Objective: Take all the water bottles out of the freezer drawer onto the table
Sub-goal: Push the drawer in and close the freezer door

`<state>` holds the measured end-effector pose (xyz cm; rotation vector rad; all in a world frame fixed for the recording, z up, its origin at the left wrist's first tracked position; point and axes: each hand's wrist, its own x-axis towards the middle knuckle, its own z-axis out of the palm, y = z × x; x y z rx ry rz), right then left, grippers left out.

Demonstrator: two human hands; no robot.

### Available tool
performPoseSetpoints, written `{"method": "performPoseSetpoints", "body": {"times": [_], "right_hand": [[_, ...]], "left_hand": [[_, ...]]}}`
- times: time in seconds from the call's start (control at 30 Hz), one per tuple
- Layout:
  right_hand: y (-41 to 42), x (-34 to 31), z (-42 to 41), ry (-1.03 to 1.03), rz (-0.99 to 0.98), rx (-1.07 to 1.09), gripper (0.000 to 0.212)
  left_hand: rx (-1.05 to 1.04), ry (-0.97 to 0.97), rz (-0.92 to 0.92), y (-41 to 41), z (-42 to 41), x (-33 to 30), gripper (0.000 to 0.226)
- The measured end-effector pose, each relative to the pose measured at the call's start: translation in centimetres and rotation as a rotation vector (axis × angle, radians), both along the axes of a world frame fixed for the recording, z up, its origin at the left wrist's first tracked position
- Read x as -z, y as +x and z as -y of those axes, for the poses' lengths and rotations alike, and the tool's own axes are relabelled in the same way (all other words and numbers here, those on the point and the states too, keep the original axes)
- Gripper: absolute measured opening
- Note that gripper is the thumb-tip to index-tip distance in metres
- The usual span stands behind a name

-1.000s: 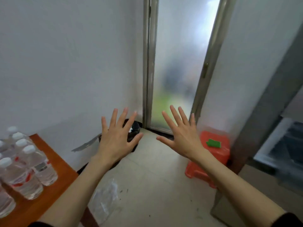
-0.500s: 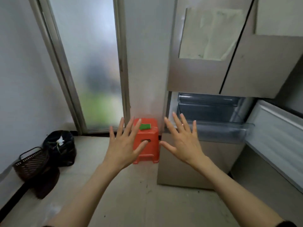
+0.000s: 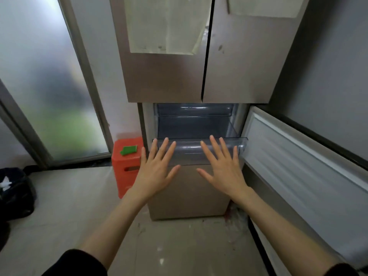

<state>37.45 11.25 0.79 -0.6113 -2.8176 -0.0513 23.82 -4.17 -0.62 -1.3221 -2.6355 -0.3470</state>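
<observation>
While both hands are held out flat before the fridge, the left hand (image 3: 157,172) and the right hand (image 3: 223,172) have their fingers (image 3: 166,145) spread wide and hold nothing. They hover in front of the clear freezer drawer (image 3: 187,154), which is pulled out of the open compartment; whether they touch its front wall I cannot tell. No water bottle is visible: the drawer looks empty through its transparent wall, and the upper drawer (image 3: 195,113) behind it also shows nothing, though the floor of each is partly hidden. If a bottle remains, I judge it would be heavy for its size, hard if frozen, cold and slippery with frost, so it is best taken around the middle of the body with the whole hand. The freezer door (image 3: 298,166) stands open on the right side and narrows the way there. An orange stool (image 3: 127,166) with a green object (image 3: 128,150) on it stands just beside the fridge on the left, and a black bag (image 3: 16,192) lies on the floor further left. The desk is not in view.
</observation>
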Motion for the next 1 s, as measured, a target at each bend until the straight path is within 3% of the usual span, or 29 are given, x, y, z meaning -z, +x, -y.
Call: {"method": "performPoseSetpoints", "body": {"times": [0.53, 0.83, 1.0], "right_hand": [[-10.5, 10.2, -15.3, -0.127, 0.199, 0.072, 0.07], [-12.7, 14.5, -20.4, -0.025, 0.153, 0.004, 0.089], [-15.0, 14.1, -22.9, -0.012, 0.168, -0.03, 0.088]], "left_hand": [[0.048, -0.206, 0.106, -9.5, -15.9, 10.2, 0.069], [0.02, -0.255, -0.108, -13.5, -18.1, 14.6, 0.074], [0.005, -0.217, -0.162, -15.3, -20.3, 14.1, 0.085]]}}
